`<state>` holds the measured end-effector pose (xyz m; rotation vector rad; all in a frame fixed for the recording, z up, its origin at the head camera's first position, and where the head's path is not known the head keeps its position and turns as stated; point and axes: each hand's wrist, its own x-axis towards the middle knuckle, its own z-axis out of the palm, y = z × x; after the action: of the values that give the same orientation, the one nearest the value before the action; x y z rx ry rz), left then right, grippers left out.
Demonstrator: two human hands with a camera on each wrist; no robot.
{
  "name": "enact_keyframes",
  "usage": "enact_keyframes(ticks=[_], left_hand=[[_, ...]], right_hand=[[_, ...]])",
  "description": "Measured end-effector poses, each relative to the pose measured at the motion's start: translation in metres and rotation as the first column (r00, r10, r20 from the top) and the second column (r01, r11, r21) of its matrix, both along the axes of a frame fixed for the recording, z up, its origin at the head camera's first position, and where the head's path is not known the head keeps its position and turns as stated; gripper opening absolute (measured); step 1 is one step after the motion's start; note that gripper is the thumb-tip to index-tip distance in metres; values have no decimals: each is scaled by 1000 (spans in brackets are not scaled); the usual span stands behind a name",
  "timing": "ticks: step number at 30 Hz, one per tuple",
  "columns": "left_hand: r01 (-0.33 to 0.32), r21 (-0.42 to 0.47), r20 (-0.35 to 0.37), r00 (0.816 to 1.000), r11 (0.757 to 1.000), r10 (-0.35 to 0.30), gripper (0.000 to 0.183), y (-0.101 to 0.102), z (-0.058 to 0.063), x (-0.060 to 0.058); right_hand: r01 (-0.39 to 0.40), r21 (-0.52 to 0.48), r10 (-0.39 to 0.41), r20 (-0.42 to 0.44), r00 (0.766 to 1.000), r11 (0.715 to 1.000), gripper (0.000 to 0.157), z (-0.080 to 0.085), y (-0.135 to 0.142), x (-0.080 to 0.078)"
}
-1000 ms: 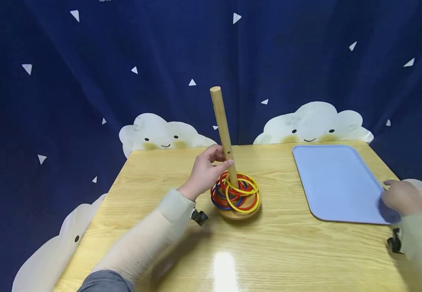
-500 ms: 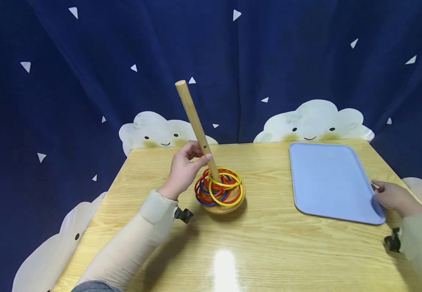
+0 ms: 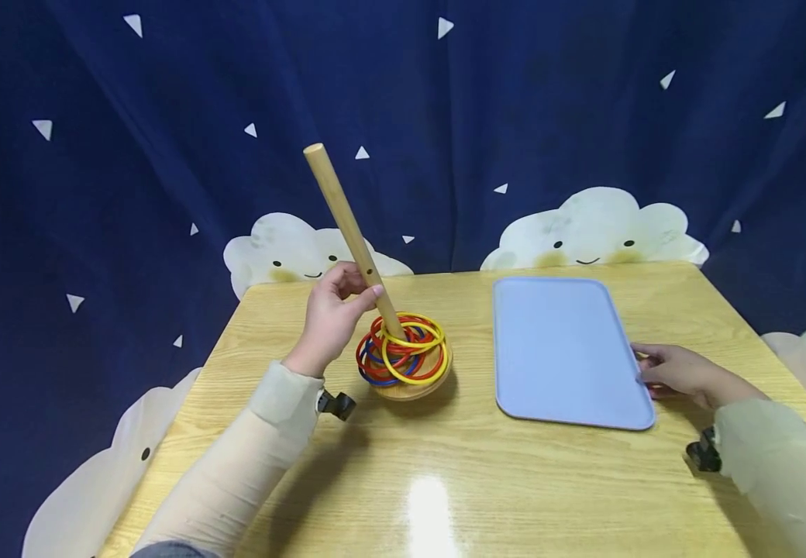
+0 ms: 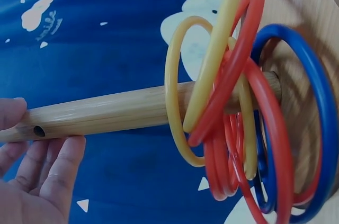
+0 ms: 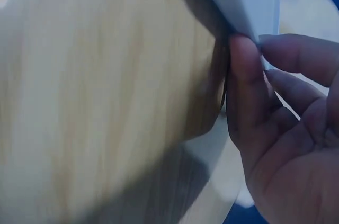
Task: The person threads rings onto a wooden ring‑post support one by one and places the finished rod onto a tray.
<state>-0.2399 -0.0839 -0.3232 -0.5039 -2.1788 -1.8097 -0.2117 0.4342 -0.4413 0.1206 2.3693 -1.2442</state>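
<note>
My left hand (image 3: 329,318) grips a wooden post (image 3: 343,213) low on its shaft, thumb on one side and fingers on the other. The post leans to the left and rises from a round wooden base (image 3: 410,393). Red, yellow and blue rings (image 3: 410,349) lie loosely heaped around the post's foot. In the left wrist view the rings (image 4: 228,107) hang round the post beside the base (image 4: 291,1). On the right, my right hand (image 3: 682,374) pinches the right edge of a light blue tray (image 3: 570,349); the right wrist view shows thumb and fingers at the rim.
Both things are on a light wooden table (image 3: 473,480). Behind it hangs a dark blue curtain (image 3: 403,77) with white triangles and clouds. Each wrist carries a small black camera (image 3: 336,404).
My left hand has moved the post and its rings to the left, leaning the post further left. My right hand has drawn the tray left, closer to the rings.
</note>
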Motion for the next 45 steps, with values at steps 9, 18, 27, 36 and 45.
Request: enact_keyframes(ticks=[9, 18, 27, 36, 45], left_hand=[[12, 66, -12, 1000, 998, -11, 19, 2, 14, 2], [70, 63, 2, 997, 996, -71, 22, 16, 14, 9], [81, 17, 6, 997, 997, -81, 19, 20, 7, 21], [91, -93, -8, 996, 992, -92, 18, 22, -11, 37], [112, -105, 38, 993, 988, -108, 17, 30, -27, 40]], right_hand=[[-122, -31, 117, -117, 986, 992, 70, -1, -73, 7], [-156, 124, 183, -249, 951, 980, 65, -1, -137, 32], [-134, 99, 157, -284, 946, 986, 68, -8, -185, 62], [-110, -42, 95, -269, 959, 993, 71, -7, -203, 73], [-94, -51, 78, -253, 964, 994, 70, -11, -199, 70]])
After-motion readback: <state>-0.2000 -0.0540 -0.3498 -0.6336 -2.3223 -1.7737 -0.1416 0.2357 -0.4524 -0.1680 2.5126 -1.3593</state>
